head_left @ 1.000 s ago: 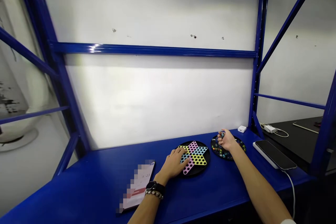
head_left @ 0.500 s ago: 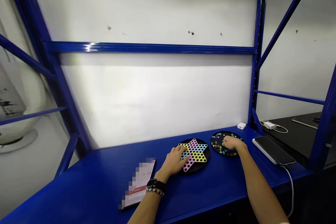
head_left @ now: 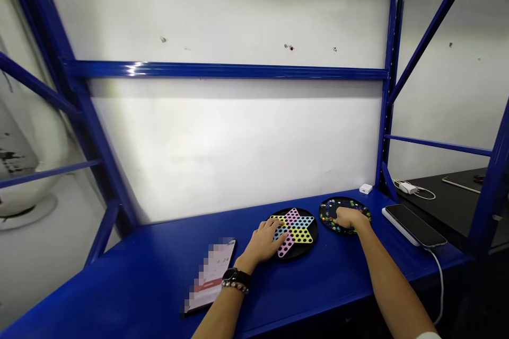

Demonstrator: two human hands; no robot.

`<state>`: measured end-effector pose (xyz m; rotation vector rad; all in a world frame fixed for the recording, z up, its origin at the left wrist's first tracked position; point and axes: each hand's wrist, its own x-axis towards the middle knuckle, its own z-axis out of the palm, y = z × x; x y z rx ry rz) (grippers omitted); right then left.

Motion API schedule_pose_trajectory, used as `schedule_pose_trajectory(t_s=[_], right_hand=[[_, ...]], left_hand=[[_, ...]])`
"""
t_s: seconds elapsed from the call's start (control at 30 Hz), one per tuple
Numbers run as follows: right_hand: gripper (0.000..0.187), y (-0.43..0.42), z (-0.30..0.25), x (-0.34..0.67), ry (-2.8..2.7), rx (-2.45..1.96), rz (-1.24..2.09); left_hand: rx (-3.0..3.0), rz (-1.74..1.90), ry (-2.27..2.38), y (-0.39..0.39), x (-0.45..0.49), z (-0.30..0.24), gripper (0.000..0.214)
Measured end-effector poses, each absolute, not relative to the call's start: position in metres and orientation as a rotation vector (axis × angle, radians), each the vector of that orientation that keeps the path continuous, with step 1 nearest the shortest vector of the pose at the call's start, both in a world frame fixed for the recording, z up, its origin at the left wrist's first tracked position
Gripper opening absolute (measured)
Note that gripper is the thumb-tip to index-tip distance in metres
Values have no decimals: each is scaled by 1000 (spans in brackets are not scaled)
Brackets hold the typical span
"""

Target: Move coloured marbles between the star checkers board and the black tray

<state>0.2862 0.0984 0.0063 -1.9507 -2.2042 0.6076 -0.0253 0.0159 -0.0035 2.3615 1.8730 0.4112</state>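
A round black Chinese checkers board (head_left: 301, 235) lies on the blue tabletop, with a star of pink, yellow and blue points full of holes. My left hand (head_left: 262, 243) rests flat on its left side, fingers stretched out and holding nothing. To the right is a round black tray (head_left: 347, 200) scattered with several colourful marbles (head_left: 363, 208). My right hand (head_left: 350, 217) is over the tray, its fingers curled closed and pointing down into it. The fingertips are hidden, so whether a marble is between them cannot be seen.
A tablet or phone-like screen (head_left: 210, 280), partly pixelated, lies left of my left forearm. At right a black phone (head_left: 415, 224) sits on a white block with a cable (head_left: 440, 286). Behind the tray is a small white box (head_left: 366, 188). Blue frame posts (head_left: 382, 116) border the tabletop.
My right hand has shifted slightly left and down over the tray, its fingers curling out of sight. My left hand stays on the board.
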Motion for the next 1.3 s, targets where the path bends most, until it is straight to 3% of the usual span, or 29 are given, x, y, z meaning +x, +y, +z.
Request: schedule_pose_trajectory(t_s=[0.17, 0.37, 0.6, 0.8, 0.9, 1.1, 1.3], right_hand=[[43, 106, 13, 291, -1863, -1612, 824], [37, 111, 19, 299, -1276, -1038, 1432], [41, 107, 9, 299, -1635, -1429, 1014], [33, 95, 15, 308, -2322, -1586, 789], [32, 90, 19, 308, -2375, -1652, 753], [11, 88, 16, 299, -2368, -1657, 796], [6, 85, 14, 288, -2308, -1751, 892]], left_hand=[[2373, 380, 1868, 19, -27, -6, 41], [2364, 389, 1864, 21, -29, -9, 44], [2363, 390, 1857, 22, -29, -9, 46], [2370, 404, 1866, 21, -29, -9, 41], [2365, 379, 1870, 21, -29, -8, 41], [2358, 349, 1884, 17, -26, -4, 39], [2374, 359, 1866, 17, -26, -4, 41]])
